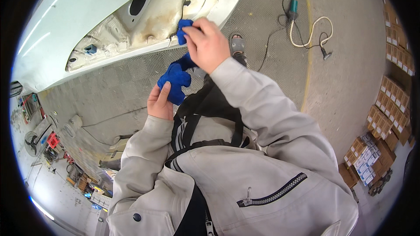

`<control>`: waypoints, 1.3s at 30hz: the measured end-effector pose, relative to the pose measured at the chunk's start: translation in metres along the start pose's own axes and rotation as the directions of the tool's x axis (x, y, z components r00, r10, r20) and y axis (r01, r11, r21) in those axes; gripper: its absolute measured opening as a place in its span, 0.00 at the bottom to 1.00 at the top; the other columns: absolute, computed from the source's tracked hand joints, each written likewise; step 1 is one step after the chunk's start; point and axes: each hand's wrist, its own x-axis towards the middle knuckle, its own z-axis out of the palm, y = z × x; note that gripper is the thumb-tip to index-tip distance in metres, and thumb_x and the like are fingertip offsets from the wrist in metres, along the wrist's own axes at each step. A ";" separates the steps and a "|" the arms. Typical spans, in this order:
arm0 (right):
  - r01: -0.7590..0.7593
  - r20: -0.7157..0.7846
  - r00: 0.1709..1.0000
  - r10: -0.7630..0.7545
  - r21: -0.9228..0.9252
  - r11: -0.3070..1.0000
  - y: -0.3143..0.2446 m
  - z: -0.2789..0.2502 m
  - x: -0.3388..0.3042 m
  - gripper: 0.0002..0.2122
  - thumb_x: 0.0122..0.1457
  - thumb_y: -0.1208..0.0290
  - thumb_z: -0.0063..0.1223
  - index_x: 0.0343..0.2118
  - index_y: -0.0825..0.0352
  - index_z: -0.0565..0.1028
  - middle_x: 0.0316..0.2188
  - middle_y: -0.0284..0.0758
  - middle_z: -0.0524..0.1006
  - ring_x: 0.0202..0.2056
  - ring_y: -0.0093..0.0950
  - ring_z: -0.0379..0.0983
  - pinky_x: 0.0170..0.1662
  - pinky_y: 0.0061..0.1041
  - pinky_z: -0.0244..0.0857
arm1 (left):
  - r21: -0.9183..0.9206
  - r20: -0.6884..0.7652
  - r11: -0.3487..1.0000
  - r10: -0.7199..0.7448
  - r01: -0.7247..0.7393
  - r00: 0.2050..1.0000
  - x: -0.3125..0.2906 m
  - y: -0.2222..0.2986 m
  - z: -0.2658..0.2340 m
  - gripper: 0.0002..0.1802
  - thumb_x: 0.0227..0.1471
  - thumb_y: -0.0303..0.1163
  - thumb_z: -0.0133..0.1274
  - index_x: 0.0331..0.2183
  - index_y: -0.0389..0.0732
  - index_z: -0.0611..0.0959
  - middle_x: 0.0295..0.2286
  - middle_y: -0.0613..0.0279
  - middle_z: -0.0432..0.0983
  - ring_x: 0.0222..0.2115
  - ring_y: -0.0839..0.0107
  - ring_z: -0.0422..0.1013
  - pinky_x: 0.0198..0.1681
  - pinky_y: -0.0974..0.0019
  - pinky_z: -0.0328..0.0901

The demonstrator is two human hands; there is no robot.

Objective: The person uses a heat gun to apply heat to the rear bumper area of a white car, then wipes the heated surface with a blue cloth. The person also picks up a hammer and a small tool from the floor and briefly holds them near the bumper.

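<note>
A blue cloth is bunched between my two hands in front of my body. My left hand pinches its lower end, thumb on top. With fingers closed, my right hand grips the upper part, which sticks out past the fingertips against the edge of a pale car body. The stretch of cloth behind my right hand is partly hidden. Beyond it, the car body's recess shows stained, grimy cream metal with a dark oval hole. Whether the cloth touches the metal, I cannot tell.
A teal power tool with a pale hose and dark cords lies on the floor at the far right. Cardboard boxes are stacked along the right side. Tools and a fan stand at left. My sandalled foot is near the car.
</note>
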 end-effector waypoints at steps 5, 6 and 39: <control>-0.304 0.003 0.949 0.314 -0.246 0.921 0.020 -0.032 0.052 0.07 0.57 0.72 0.61 0.38 0.63 0.85 0.40 0.40 0.80 0.39 0.42 0.81 0.44 0.39 0.76 | -0.039 0.032 0.999 0.019 -0.017 0.999 -0.009 -0.001 0.004 0.15 0.68 0.27 0.52 0.53 0.32 0.81 0.48 0.54 0.82 0.47 0.66 0.79 0.51 0.61 0.74; -0.234 0.074 0.962 0.263 -0.277 0.932 0.014 -0.030 0.051 0.07 0.57 0.72 0.62 0.38 0.64 0.85 0.39 0.41 0.81 0.39 0.42 0.81 0.45 0.39 0.76 | -0.030 0.041 0.999 0.027 -0.026 0.999 -0.011 0.001 0.006 0.15 0.68 0.27 0.53 0.53 0.32 0.81 0.48 0.54 0.82 0.47 0.66 0.79 0.51 0.61 0.74; -0.005 0.296 0.954 0.039 -0.112 0.994 -0.019 -0.009 0.036 0.07 0.56 0.73 0.62 0.37 0.64 0.84 0.39 0.38 0.78 0.37 0.43 0.79 0.41 0.42 0.75 | -0.036 0.006 0.999 -0.022 0.022 1.000 -0.006 0.004 0.025 0.16 0.68 0.31 0.56 0.53 0.35 0.82 0.45 0.61 0.83 0.46 0.71 0.78 0.52 0.65 0.71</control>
